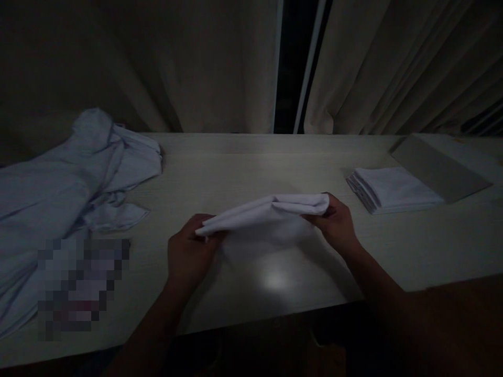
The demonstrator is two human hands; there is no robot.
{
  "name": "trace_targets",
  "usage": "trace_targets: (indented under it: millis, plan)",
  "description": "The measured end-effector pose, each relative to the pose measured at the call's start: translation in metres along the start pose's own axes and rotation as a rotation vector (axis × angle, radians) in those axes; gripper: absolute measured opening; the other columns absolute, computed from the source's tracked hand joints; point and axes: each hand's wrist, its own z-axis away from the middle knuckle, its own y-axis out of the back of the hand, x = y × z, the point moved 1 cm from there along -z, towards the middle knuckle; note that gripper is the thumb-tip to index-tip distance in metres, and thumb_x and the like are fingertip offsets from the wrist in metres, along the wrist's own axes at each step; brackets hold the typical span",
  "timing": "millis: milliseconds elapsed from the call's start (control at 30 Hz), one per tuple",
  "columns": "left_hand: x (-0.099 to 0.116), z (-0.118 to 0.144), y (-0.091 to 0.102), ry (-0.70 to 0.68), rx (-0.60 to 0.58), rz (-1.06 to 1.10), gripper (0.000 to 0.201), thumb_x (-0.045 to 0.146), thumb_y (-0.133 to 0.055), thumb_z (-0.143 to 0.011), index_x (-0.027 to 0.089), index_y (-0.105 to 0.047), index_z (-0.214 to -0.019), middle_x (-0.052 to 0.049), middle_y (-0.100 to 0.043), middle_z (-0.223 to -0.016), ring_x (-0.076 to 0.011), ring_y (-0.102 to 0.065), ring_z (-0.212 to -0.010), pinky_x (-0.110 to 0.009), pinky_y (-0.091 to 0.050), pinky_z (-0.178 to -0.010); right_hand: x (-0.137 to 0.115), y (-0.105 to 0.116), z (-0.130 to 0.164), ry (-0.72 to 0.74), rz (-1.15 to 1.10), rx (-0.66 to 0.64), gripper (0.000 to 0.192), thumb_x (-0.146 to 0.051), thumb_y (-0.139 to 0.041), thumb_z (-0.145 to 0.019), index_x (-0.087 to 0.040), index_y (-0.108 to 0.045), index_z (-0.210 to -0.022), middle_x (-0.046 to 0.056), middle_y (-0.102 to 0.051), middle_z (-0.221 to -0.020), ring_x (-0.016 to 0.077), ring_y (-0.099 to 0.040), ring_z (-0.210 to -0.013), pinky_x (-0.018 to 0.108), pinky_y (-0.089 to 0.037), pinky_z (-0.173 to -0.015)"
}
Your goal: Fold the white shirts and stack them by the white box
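A folded white cloth (271,214) is held up above the table, its far edge sagging a little at the middle. My left hand (192,251) pinches its left end between thumb and fingers. At the other end, my right hand (336,222) grips the cloth's right corner, with the thumb underneath. Several layers show along the upper fold. To the right lies a stack of folded white cloths (401,187), apart from my right hand.
A large heap of crumpled white cloth (58,183) covers the table's left side. A blurred-out item (84,288) lies before it. Beside the stack, a grey board or box flap (440,167) leans at the right. Curtains (220,63) hang behind the pale table (251,162).
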Motion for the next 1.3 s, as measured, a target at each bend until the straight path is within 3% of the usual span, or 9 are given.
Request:
trace_targets:
  millis: [100, 167, 367, 433, 633, 767, 867, 1100, 1300]
  plan:
    - [0.007, 0.010, 0.009, -0.341, 0.273, -0.206, 0.013, 0.025, -0.067, -0.073, 0.023, -0.063, -0.085, -0.004, -0.064, -0.106, -0.0227, -0.060, -0.103, -0.042, -0.049, -0.090, -0.009, 0.005, 0.005, 0.211, 0.317, 0.141, 0.022, -0.038, -0.061, -0.085, -0.030, -0.063, -0.105, 0.005, -0.058, -0.130, 0.0317, -0.051, -0.122, 0.054, -0.043, -0.098]
    - [-0.007, 0.011, 0.006, -0.439, 0.280, -0.264, 0.015, 0.022, -0.068, -0.071, 0.022, -0.060, -0.083, -0.006, -0.060, -0.111, -0.0243, -0.057, -0.107, -0.042, -0.049, -0.090, 0.000, 0.005, 0.010, 0.316, 0.488, 0.119, 0.019, -0.030, -0.058, -0.085, -0.030, -0.065, -0.103, 0.003, -0.051, -0.139, 0.0330, -0.043, -0.130, 0.057, -0.038, -0.102]
    - [-0.066, -0.001, -0.011, -0.395, -0.338, -0.285, 0.032, 0.006, -0.049, -0.061, 0.023, -0.060, -0.086, -0.005, -0.059, -0.101, -0.0200, -0.058, -0.093, -0.034, -0.049, -0.079, 0.051, 0.002, 0.023, 0.384, 0.645, -0.317, 0.033, -0.009, -0.049, -0.081, -0.025, -0.068, -0.103, 0.008, -0.062, -0.125, 0.0259, -0.056, -0.114, 0.046, -0.046, -0.093]
    - [-0.072, -0.004, -0.008, -0.345, -0.428, -0.245, 0.027, 0.007, -0.046, -0.064, 0.023, -0.061, -0.081, -0.003, -0.062, -0.090, -0.0181, -0.059, -0.085, -0.032, -0.049, -0.076, 0.058, 0.003, 0.025, 0.355, 0.602, -0.352, 0.031, -0.009, -0.047, -0.083, -0.023, -0.068, -0.100, 0.009, -0.064, -0.121, 0.0235, -0.059, -0.109, 0.043, -0.048, -0.091]
    - [-0.055, -0.009, 0.008, -0.157, -0.064, -0.247, 0.017, 0.022, -0.047, -0.081, 0.023, -0.061, -0.090, -0.001, -0.065, -0.091, -0.0160, -0.061, -0.079, -0.031, -0.050, -0.073, 0.057, 0.000, 0.022, 0.099, 0.411, -0.077, 0.026, -0.030, -0.049, -0.091, -0.020, -0.062, -0.112, 0.010, -0.066, -0.109, 0.0219, -0.064, -0.092, 0.039, -0.052, -0.082]
    - [-0.043, 0.002, -0.007, -0.513, -0.161, -0.319, 0.040, 0.035, -0.064, -0.077, 0.025, -0.058, -0.115, -0.007, -0.060, -0.118, -0.0253, -0.055, -0.113, -0.044, -0.046, -0.097, 0.054, -0.006, 0.021, -0.078, 0.346, -0.123, 0.055, -0.048, -0.064, -0.082, -0.019, -0.052, -0.128, 0.013, -0.064, -0.115, 0.0228, -0.065, -0.087, 0.039, -0.053, -0.077]
    - [-0.046, 0.010, -0.020, -0.664, -0.284, -0.408, 0.055, 0.030, -0.063, -0.077, 0.025, -0.051, -0.130, -0.010, -0.054, -0.134, -0.0288, -0.047, -0.127, -0.051, -0.038, -0.107, 0.053, -0.008, 0.025, -0.032, 0.367, -0.247, 0.076, -0.047, -0.072, -0.073, -0.020, -0.042, -0.138, 0.015, -0.058, -0.126, 0.0271, -0.062, -0.099, 0.043, -0.052, -0.083]
    - [-0.058, 0.015, -0.032, -0.703, -0.252, -0.466, 0.038, 0.015, -0.053, -0.082, 0.020, -0.058, -0.119, -0.012, -0.059, -0.125, -0.0269, -0.050, -0.124, -0.050, -0.043, -0.105, 0.049, -0.028, 0.047, 0.245, 0.589, -0.202, 0.070, -0.027, -0.054, -0.082, -0.015, -0.027, -0.146, 0.020, -0.042, -0.142, 0.0334, -0.041, -0.130, 0.051, -0.039, -0.106]
    - [-0.056, 0.018, -0.031, -0.739, -0.140, -0.401, 0.035, 0.013, -0.054, -0.082, 0.019, -0.056, -0.117, -0.014, -0.059, -0.125, -0.0265, -0.046, -0.130, -0.048, -0.045, -0.104, 0.052, -0.047, 0.054, 0.171, 0.641, -0.062, 0.057, -0.016, -0.042, -0.087, -0.016, -0.029, -0.142, 0.020, -0.045, -0.132, 0.0302, -0.050, -0.117, 0.047, -0.048, -0.096]
